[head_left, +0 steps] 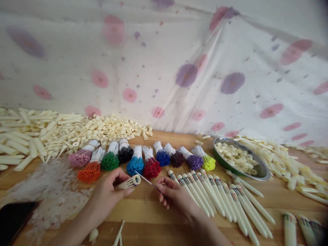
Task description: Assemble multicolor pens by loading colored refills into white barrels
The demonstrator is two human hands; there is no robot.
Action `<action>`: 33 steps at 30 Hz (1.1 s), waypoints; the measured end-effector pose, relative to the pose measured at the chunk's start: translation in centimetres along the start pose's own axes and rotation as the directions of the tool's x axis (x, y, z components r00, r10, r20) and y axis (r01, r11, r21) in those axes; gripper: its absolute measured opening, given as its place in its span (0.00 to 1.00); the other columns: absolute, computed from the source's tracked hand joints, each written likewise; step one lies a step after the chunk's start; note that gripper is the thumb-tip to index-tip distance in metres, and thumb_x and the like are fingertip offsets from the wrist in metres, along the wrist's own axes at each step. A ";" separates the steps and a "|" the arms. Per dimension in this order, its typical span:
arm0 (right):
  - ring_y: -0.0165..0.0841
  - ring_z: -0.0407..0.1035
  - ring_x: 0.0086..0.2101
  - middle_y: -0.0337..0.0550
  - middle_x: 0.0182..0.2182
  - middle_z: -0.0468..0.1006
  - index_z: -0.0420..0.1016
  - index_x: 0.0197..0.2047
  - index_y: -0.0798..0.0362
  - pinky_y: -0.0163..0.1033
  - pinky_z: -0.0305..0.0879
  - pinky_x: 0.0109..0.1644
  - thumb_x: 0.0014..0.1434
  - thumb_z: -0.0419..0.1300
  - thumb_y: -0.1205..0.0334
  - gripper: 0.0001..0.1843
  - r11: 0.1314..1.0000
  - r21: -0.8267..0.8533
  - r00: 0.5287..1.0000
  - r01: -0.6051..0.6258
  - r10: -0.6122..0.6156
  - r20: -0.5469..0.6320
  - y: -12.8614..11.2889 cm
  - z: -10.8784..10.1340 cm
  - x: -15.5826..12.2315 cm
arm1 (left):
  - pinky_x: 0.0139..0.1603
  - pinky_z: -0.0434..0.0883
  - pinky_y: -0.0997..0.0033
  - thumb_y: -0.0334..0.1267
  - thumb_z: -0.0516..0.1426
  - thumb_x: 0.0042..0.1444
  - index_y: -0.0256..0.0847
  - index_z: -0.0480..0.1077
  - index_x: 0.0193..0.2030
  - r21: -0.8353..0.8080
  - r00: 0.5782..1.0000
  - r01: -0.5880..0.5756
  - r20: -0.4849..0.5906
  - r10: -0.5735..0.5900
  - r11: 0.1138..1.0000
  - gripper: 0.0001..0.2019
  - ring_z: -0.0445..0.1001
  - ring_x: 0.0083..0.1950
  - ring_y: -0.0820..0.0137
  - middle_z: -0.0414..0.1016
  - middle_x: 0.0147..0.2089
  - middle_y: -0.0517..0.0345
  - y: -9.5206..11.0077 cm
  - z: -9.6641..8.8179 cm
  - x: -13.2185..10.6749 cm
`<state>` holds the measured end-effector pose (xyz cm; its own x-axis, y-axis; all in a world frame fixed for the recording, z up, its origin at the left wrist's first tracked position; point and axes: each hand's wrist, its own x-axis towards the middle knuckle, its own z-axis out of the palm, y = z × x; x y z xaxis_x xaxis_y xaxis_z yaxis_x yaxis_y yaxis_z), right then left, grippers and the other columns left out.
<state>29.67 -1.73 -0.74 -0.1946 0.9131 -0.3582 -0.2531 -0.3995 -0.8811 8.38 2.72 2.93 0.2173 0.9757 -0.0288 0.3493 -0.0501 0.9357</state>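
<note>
Two hands held a cream pen barrel and a thin refill over a wooden table (143,212).
The left hand (110,191) gripped the pen barrel (129,182), open mouth facing right; the right hand (174,196) pinched the refill (147,179), whose far end sat at that mouth. Just behind the barrel lay a row of coloured refill bundles (135,164). Right of the barrel lay a row of assembled pens (220,201), and beyond them a steel bowl (265,177) of cream clips. Far left of the barrel sat a heap of empty barrels (23,136), with a floral plastic sheet (164,68) hanging behind.
</note>
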 end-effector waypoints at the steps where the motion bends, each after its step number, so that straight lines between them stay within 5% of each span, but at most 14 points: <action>1: 0.20 0.58 0.14 0.29 0.15 0.69 0.62 0.31 0.53 0.26 0.49 0.17 0.43 0.67 0.44 0.26 1.000 0.011 1.000 0.021 -0.021 -0.018 0.1 0.0 0.1 | 0.31 0.64 0.73 0.34 0.62 0.38 0.41 0.68 0.23 0.003 1.000 0.001 -0.004 -0.001 1.000 0.06 0.71 0.29 0.68 0.73 0.23 0.65 0.0 0.0 0.0; 15: 0.20 0.56 0.14 0.29 0.14 0.67 0.65 0.27 0.54 0.25 0.49 0.17 0.46 0.68 0.48 0.20 0.958 0.128 0.960 0.258 -0.239 -0.145 -0.4 -0.3 0.2 | 0.29 0.66 0.71 0.39 0.64 0.36 0.42 0.70 0.22 0.006 1.000 -0.022 -0.009 0.022 1.000 0.08 0.73 0.27 0.65 0.74 0.23 0.63 -0.2 0.0 0.3; 24: 0.21 0.62 0.16 0.36 0.18 0.73 0.73 0.26 0.56 0.25 0.58 0.18 0.42 0.71 0.53 0.16 0.901 0.256 0.936 0.349 -0.322 -0.141 -3.5 -0.9 -2.3 | 0.30 0.67 0.72 0.35 0.63 0.38 0.42 0.69 0.24 -0.018 1.000 -0.018 -0.005 0.018 1.000 0.06 0.73 0.29 0.66 0.75 0.24 0.64 -0.6 -0.2 0.3; 33: 0.20 0.54 0.11 0.35 0.14 0.69 0.76 0.27 0.52 0.24 0.55 0.13 0.50 0.67 0.57 0.08 0.840 0.339 0.880 0.424 -0.471 0.067 -3.9 0.7 -5.5 | 0.33 0.67 0.73 0.29 0.60 0.38 0.44 0.67 0.23 -0.001 0.991 -0.122 -0.062 0.121 0.993 0.07 0.72 0.31 0.67 0.73 0.25 0.65 0.3 -0.2 -0.5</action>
<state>31.02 -5.23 4.86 -0.1155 0.9860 0.1205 -0.6160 0.0241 -0.7874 8.24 2.28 3.31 0.2013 0.9737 0.1068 0.3197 -0.1684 0.9324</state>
